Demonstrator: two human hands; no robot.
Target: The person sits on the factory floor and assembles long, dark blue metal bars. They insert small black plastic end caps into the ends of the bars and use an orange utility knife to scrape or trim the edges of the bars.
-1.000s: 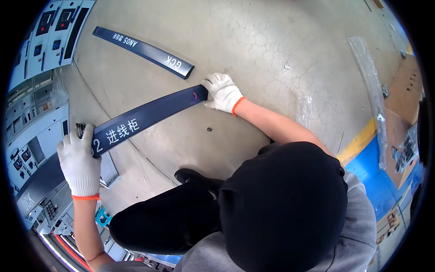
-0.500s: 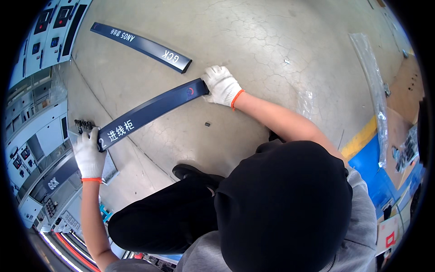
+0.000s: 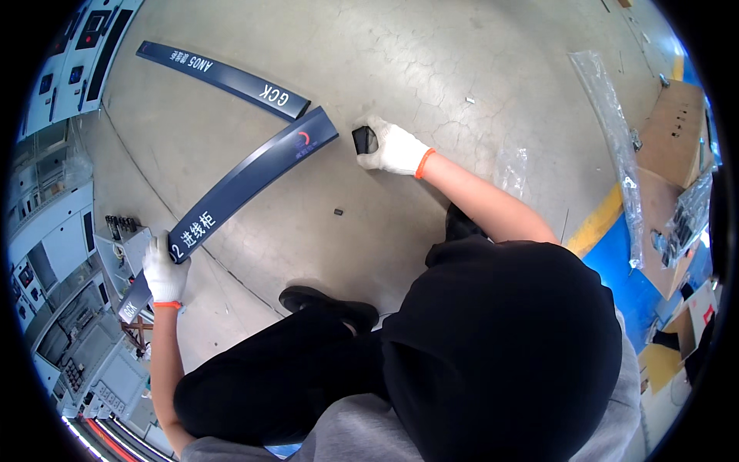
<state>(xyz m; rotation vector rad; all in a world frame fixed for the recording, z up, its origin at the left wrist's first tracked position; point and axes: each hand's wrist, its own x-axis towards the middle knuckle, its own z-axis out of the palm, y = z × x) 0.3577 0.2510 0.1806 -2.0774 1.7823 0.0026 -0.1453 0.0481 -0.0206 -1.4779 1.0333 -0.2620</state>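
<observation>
My left hand [image 3: 163,271], in a white knit glove with an orange cuff, is closed round a long dark blue sign strip [image 3: 246,179]. White lettering and a small red mark show on the strip, which slants from lower left to upper right. Just beyond its upper end, my right hand [image 3: 391,148], gloved alike, pinches a small black rectangular end cap [image 3: 360,141], apart from the strip. A second dark blue strip [image 3: 223,79] with white lettering lies on the floor farther off; the held strip's upper end overlaps its near end in view.
Grey cabinets [image 3: 85,65] line the left side. A tiny black piece [image 3: 339,212] lies on the concrete floor [image 3: 431,77]. On the right are clear plastic wrap [image 3: 612,146], cardboard [image 3: 670,131] and a blue floor area [image 3: 608,258]. My shoe [image 3: 327,304] rests below the strip.
My right hand has moved off the strip's end, taking the black end cap with it. The strip's upper end has swung up and left, and now looks uncapped. My left hand keeps its grip.
</observation>
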